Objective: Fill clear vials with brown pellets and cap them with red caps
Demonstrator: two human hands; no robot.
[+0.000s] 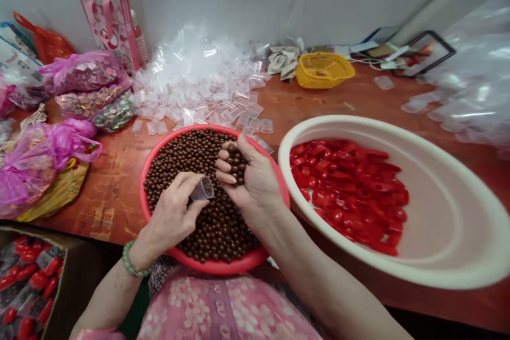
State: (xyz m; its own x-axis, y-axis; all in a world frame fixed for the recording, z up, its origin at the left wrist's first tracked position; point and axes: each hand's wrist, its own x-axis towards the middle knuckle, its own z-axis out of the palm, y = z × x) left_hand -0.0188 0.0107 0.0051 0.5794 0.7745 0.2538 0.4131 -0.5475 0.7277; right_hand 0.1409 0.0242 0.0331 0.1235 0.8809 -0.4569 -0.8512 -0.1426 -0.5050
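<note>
My left hand [171,212] pinches a small clear plastic cup [202,189] between thumb and fingers, just above a red plastic basin [207,266]. The basin is heaped with glossy brown balls [215,234]. My right hand [251,180] is cupped beside the cup and holds a handful of the same balls [238,164], with its fingers curled. Both hands are over the basin. The cup's inside is hard to see, so I cannot tell whether it holds anything.
A wide cream basin [350,125] of glossy red pieces [346,196] stands to the right on an orange-brown table [115,191]. Loose clear cups [199,85], pink bags [35,164], a yellow basket [324,70] and a cardboard box [30,287] surround them.
</note>
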